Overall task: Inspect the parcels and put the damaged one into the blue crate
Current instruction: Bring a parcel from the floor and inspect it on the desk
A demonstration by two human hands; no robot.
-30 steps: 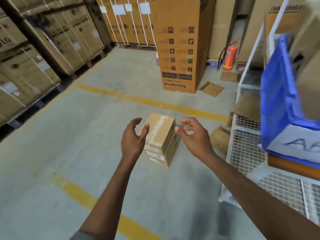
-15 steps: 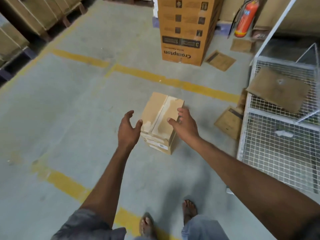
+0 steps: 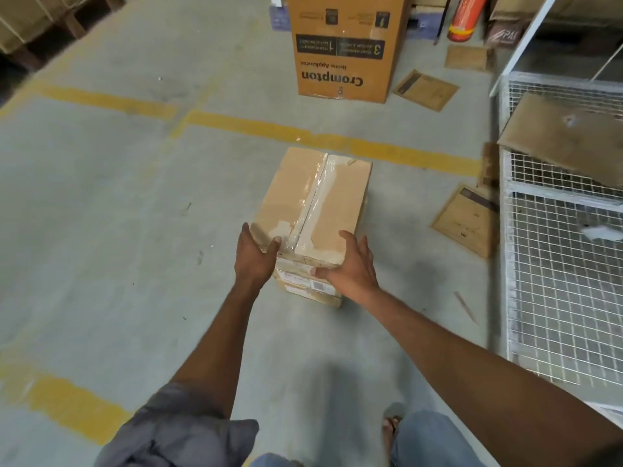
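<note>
A brown cardboard parcel (image 3: 333, 203) stands on the concrete floor, its top sealed with wrinkled clear tape and white labels on its near face. My left hand (image 3: 253, 257) touches the near left corner, thumb on the top edge and fingers along the left side. My right hand (image 3: 350, 264) rests on the near right corner, with the thumb across the near face and straight fingers on the top right edge. The blue crate is out of view.
A tall Crompton carton (image 3: 344, 62) stands behind the parcel, with a red fire extinguisher (image 3: 465, 18) to its right. A white wire-mesh cage (image 3: 556, 298) fills the right side, a cardboard sheet (image 3: 566, 136) lying on it. Flat cardboard pieces (image 3: 465, 224) lie on the floor.
The view has tilted down and closer, and the blue crate has left it. Both hands have come in from beside the parcel to touch its near corners.
</note>
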